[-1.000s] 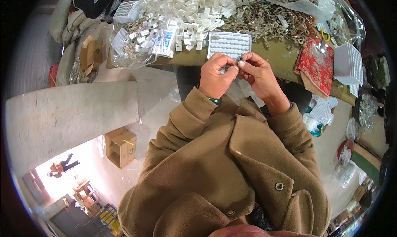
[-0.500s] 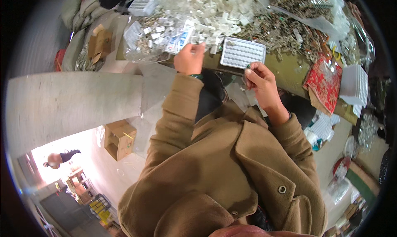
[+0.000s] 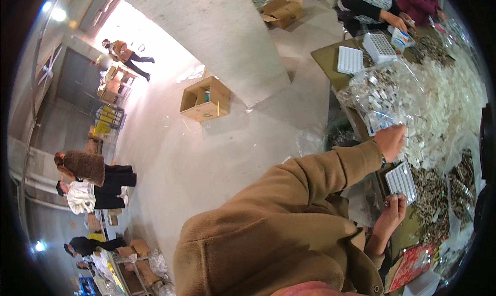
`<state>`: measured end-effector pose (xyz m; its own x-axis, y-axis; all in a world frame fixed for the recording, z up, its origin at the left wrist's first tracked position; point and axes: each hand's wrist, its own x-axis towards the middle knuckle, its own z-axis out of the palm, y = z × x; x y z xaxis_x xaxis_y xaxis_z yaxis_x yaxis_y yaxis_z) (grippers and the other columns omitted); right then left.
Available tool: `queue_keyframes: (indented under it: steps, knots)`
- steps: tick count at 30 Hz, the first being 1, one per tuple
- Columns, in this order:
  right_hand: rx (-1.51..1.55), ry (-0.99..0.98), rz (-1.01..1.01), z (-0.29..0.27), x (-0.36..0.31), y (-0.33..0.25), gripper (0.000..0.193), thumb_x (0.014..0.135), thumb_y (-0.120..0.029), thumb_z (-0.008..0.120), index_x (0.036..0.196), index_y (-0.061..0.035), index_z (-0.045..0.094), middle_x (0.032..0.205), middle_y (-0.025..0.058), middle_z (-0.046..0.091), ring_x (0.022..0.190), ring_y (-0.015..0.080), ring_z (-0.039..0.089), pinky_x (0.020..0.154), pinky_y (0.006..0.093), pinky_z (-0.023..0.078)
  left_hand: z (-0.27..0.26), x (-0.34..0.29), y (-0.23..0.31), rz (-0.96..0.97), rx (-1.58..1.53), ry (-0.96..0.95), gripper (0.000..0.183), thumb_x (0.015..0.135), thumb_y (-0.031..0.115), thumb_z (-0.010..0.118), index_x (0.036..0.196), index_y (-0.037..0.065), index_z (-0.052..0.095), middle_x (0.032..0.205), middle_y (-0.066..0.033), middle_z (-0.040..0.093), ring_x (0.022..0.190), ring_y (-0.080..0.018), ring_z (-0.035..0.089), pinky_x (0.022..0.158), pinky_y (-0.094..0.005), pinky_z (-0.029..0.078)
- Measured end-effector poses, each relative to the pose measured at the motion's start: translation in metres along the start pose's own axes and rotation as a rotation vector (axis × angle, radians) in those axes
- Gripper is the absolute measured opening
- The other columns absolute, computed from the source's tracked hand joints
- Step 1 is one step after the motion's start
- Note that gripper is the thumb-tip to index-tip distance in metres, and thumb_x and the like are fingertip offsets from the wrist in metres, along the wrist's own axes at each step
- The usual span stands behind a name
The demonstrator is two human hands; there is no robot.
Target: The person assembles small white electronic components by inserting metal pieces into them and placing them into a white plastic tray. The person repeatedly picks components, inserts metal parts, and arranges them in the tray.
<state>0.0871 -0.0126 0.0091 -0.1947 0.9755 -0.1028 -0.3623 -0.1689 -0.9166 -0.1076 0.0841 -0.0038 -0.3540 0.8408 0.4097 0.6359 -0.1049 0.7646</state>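
My left hand [image 3: 391, 141] is at the edge of a heap of small white plastic pieces [image 3: 429, 110], its fingers pressed together. Whatever they hold, if anything, is too small to tell. Beside it lies a blue and white printed packet [image 3: 380, 123], under the rim of a clear plastic bag [image 3: 395, 86] of small parts. My right hand [image 3: 392, 213] is closed in a pinch at the near edge of a white tray [image 3: 401, 182] with rows of round pockets. A tiny thing seems to sit at its fingertips, but its kind does not show.
A pile of metal parts [image 3: 431, 203] lies beyond the tray, with a red patterned piece [image 3: 413, 267] near it. Two co-workers sit at the table's far end by a white grid tray [image 3: 380, 48]. Cardboard boxes [image 3: 205, 98] stand on the floor by a concrete pillar [image 3: 243, 42]; several people are farther off.
The view has swung left and tilted, so the table now lies at the right and co-workers and the hall appear. Both hands stay at nearly the same places beside the heap and tray.
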Motion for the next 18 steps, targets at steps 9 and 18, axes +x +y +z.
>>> queue_keyframes:
  steps: [9, 18]
  knots:
    - [0.109, -0.002, -0.046, -0.015, 0.006, -0.016, 0.010, 0.099, -0.014, 0.052, 0.098, -0.0049, 0.049, 0.075, -0.0003, 0.042, 0.069, 0.0100, 0.040, 0.077, 0.0287, 0.042, -0.024, 0.002, 0.036, -0.478, -0.839, -0.344, 0.012, 0.084, 0.009, 0.064, 0.092, 0.000, 0.064, 0.069, -0.0048, 0.064, 0.047, -0.0080, 0.054, 0.039, -0.0241, 0.041]
    - [-0.172, 0.030, -0.060, -0.013, -0.001, -0.037, 0.020, 0.096, -0.010, 0.053, 0.112, 0.0023, 0.055, 0.101, 0.0049, 0.056, 0.097, 0.0143, 0.055, 0.084, 0.0318, 0.049, -0.070, -0.056, 0.092, -0.211, -0.699, -0.726, 0.016, 0.089, 0.014, 0.063, 0.098, 0.001, 0.066, 0.078, -0.0092, 0.068, 0.064, -0.0137, 0.068, 0.054, -0.0279, 0.056]
